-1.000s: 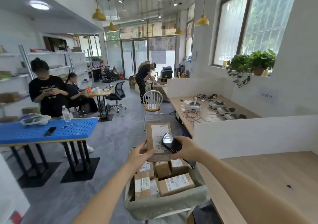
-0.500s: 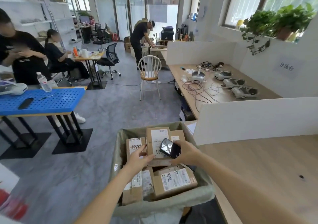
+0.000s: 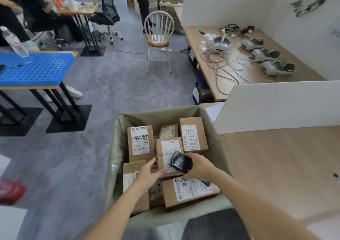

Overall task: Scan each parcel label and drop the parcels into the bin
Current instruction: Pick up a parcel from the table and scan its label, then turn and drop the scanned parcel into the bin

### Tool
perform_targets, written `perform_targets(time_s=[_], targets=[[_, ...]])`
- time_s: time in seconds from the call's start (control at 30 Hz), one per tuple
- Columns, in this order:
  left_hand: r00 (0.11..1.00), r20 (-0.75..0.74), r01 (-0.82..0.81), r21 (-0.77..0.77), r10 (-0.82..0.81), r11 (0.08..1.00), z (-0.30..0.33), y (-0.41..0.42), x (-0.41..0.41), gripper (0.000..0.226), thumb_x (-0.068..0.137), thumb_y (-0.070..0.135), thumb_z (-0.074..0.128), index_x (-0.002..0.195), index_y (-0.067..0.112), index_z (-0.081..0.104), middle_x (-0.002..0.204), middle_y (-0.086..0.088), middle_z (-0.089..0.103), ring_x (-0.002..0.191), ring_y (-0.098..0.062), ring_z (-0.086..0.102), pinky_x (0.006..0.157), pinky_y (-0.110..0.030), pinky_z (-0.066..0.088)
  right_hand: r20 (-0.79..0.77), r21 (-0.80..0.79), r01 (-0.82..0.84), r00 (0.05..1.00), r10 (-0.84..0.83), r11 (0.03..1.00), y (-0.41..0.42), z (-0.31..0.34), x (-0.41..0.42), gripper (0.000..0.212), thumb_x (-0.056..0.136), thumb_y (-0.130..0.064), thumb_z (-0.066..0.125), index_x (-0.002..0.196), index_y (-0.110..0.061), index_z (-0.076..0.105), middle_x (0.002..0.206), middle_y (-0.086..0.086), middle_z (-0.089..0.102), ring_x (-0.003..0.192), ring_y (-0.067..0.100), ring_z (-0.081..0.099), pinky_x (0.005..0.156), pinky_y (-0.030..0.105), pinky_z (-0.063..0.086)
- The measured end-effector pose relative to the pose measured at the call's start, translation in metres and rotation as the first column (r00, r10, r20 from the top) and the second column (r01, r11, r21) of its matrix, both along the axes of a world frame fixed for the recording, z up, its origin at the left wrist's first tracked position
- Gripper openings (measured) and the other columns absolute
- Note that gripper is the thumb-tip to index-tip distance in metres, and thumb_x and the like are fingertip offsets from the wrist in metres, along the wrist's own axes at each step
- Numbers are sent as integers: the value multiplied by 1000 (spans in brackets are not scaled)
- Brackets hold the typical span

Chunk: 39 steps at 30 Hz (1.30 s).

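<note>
Landmark: bin (image 3: 117, 147), grey-green liner, on floor beside wood counter (image 3: 276, 166).
Far left of bin: blue perforated table (image 3: 36, 68) w/ water bottle (image 3: 14, 43).
L hand (image 3: 150, 172): over bin's middle, fingers pinch left edge of held parcel (image 3: 166, 147), thumb on its front.
Held parcel: brown box, white label facing up, above the other boxes in bin.
Scanner (image 3: 181, 162): dark handheld, over lower label w/ barcode.
R hand (image 3: 199, 166): fingers wrapped round scanner.
In bin: more labelled parcels; one marked "50555" (image 3: 140, 143) just left of held parcel, one near bin's front edge (image 3: 189, 190).
Beyond bin: white chair (image 3: 159, 37).
</note>
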<state>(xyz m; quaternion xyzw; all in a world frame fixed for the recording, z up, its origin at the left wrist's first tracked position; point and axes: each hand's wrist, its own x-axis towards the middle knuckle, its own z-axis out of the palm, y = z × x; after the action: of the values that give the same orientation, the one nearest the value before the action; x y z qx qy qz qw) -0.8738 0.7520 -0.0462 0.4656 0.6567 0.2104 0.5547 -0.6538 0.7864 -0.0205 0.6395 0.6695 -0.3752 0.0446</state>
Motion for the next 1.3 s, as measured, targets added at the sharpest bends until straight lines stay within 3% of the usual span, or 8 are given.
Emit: perform_targets(time_s=[0.13,0.23,0.33,0.53,0.67,0.87,1.13,1.3], targets=[[1000,4,12,-72,-11,997,-22,1,4,56,93,11,67,144,14,45,126,7,58,111,-5,53,87,-14,44,32,-75,-62,997,65,995,7,-17,0,72,73,-35,89,136,-26,56,123,-8,64,112,15,61,96,41,56],[1000,2,25,-89,-25,996,-28,4,6,40,95,15,65,132,24,54,117,13,59,117,-8,55,85,-17,44,41,-88,-98,994,102,991,11,-20,0,69,74,-35,89,134,-25,58,118,-9,63,110,15,61,96,42,56],[1000,-13,1,-88,-2,996,-16,10,11,40,97,16,63,136,19,55,117,10,59,120,-12,54,81,-14,44,32,-64,-76,996,78,995,12,-15,1,70,73,-38,89,133,-27,56,121,-6,64,112,18,62,97,44,56],[987,-161,-2,-4,1,1000,17,9,5,63,97,25,63,152,15,35,151,-7,44,137,-24,44,110,-37,41,43,56,-38,998,35,998,4,17,10,62,66,-41,85,120,-35,57,105,-12,64,99,14,63,88,41,59],[957,-278,115,86,-87,990,46,-5,-8,71,95,36,64,156,25,28,160,1,33,144,-21,37,116,-43,35,79,163,-21,997,8,986,-10,50,22,58,69,-39,83,120,-32,56,107,-9,63,98,17,61,72,33,53],[917,-372,241,223,-146,944,102,-28,-9,75,93,38,66,156,28,27,160,3,32,144,-18,34,114,-37,34,104,268,50,991,-81,962,-50,107,41,78,72,-47,84,140,-35,48,119,-9,62,107,17,57,80,33,51],[870,-447,397,385,-209,833,169,-65,12,75,93,45,64,156,36,24,160,6,32,145,-19,34,114,-40,36,124,365,153,970,-210,918,-133,187,65,58,68,-45,80,120,-32,58,102,-9,64,95,16,61,70,31,56],[815,-520,519,459,-256,721,206,-113,20,75,92,52,61,156,35,24,161,12,28,144,-16,35,112,-42,37,121,457,239,938,-326,857,-221,231,68,50,73,-39,80,115,-32,55,98,-9,62,91,16,58,56,21,36]])
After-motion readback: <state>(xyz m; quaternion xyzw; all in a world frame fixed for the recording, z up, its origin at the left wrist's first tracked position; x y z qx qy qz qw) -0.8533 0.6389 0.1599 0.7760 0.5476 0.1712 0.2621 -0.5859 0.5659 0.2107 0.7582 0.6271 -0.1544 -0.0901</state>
